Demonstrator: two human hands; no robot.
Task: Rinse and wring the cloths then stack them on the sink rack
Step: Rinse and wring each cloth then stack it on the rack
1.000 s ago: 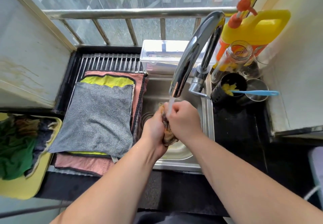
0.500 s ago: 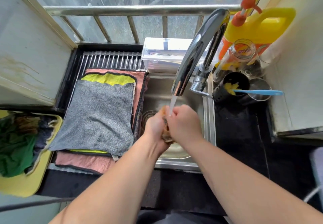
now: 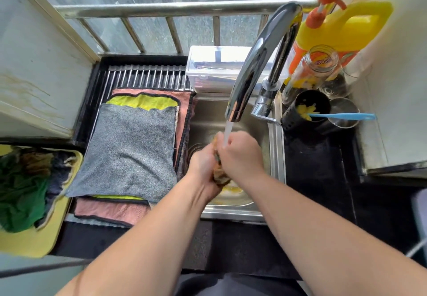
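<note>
Three cloths [image 3: 129, 152] stacked on rack [image 3: 147, 78] (faucet [image 3: 261, 57] overhangs sink [image 3: 276, 157]).

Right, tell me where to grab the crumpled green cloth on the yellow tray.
Best pinch the crumpled green cloth by its raised folds near the middle, from above: it lies bunched, with no flat edge free, and a dark grey cloth crowds its right side on the yellow tray.

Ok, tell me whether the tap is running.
On. Water streams from the tap onto the brown cloth that the left hand and right hand grip over the sink.
</note>
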